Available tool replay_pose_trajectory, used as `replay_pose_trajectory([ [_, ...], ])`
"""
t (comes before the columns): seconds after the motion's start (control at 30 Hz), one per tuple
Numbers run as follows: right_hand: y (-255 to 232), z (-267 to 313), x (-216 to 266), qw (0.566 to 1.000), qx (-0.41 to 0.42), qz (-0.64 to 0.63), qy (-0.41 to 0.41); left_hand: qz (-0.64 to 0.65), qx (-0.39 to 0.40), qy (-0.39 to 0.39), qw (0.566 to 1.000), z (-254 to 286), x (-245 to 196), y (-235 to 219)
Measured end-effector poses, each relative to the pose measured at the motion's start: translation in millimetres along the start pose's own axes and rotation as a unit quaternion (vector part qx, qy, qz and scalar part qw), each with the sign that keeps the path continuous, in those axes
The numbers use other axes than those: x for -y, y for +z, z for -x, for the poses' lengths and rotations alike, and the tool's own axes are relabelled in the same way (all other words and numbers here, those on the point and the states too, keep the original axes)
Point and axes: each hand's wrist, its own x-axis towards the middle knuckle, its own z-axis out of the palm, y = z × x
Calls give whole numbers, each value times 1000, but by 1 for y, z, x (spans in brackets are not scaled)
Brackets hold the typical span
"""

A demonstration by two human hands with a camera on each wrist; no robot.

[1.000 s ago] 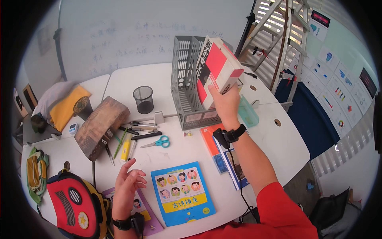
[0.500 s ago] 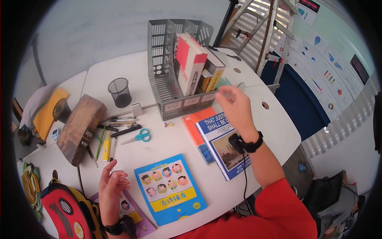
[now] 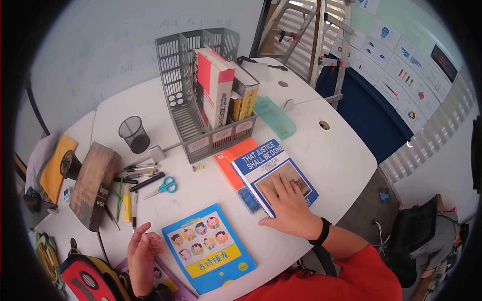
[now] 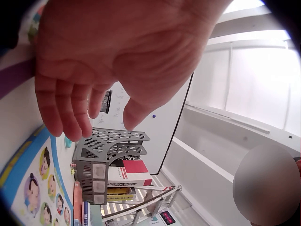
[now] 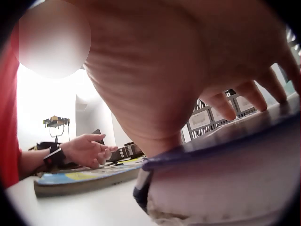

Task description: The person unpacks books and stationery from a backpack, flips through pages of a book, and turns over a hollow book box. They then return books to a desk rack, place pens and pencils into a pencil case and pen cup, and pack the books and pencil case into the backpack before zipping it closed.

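Observation:
My right hand [image 3: 290,208] rests with spread fingers on the cover of a blue-and-white book [image 3: 261,154] titled "That Justice Shall Be Done". In the right wrist view its thumb lies at the book's edge. Under that book lies an orange-and-blue book [image 3: 227,159], partly covered. My left hand [image 3: 143,258] hovers with relaxed fingers, holding nothing, beside a blue children's book [image 3: 205,281] and over a purple book [image 3: 182,292]. A grey file rack [image 3: 197,146] holds a thick red-and-white book [image 3: 224,93] and a yellow-spined book [image 3: 248,104] upright.
Scissors [image 3: 168,185], several pens [image 3: 143,168] and a yellow highlighter [image 3: 127,206] lie left of centre. Behind them stand a mesh cup [image 3: 133,131] and a brown box [image 3: 94,183]. A teal tray [image 3: 277,118] sits right of the rack; a red bag [image 3: 83,281] is at lower left.
My right hand let go of the red-and-white book, now standing in the rack, and came down onto the blue-and-white book. The left hand stays much the same; the head view has shifted.

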Motion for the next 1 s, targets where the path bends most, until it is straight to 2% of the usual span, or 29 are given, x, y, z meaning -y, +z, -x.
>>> replay_pose_trajectory([
  [0.13,-3,2,-4,1000,26,5,2,9,-2,-4,1000,3,-4,1],
  [0.2,-3,4,-9,998,-31,52,-20,14,-3,0,1000,3,-4,1],
  [0.23,-7,3,-12,998,-33,54,-25,10,-1,-4,1000,3,-5,1],
  [0.3,-27,-3,-18,988,-127,-89,28,11,-6,-3,1000,5,-7,1],
  [0.33,-49,-3,-20,988,-103,-87,75,8,-13,-6,1000,7,-9,3],
  [0.37,-69,-7,-24,989,-103,-85,69,5,-20,-10,1000,8,-10,5],
  [0.43,-99,-15,-34,970,-115,-104,188,9,-17,-7,1000,8,-10,3],
  [0.47,-103,-16,-41,971,-117,-101,183,7,-12,-7,1000,8,-9,2],
  [0.5,-104,-18,-49,922,-239,-262,155,11,-14,-2,1000,8,-10,2],
  [0.53,-104,-23,-53,833,-348,-413,119,10,-7,-2,1000,8,-10,1],
  [0.57,-105,-33,-49,834,-348,-414,113,8,1,-3,1000,9,-10,0],
  [0.63,-103,-53,-34,710,-527,-466,23,8,-1,-2,1000,9,-11,0],
  [0.67,-99,-59,-34,730,-487,-478,34,4,0,-3,1000,9,-12,0],
  [0.7,-90,-67,-35,728,-488,-480,33,3,0,-1,1000,9,-12,0],
  [0.77,-75,-83,-34,833,-366,-411,51,3,4,2,1000,8,-9,-2],
  [0.8,-71,-87,-26,831,-368,-413,47,2,2,7,1000,6,-8,-4],
  [0.87,-61,-94,-6,809,-310,-496,61,-7,-6,5,1000,5,-7,-6],
  [1.0,-39,-98,21,798,-341,-496,-8,14,-16,0,1000,7,-14,-5],
])
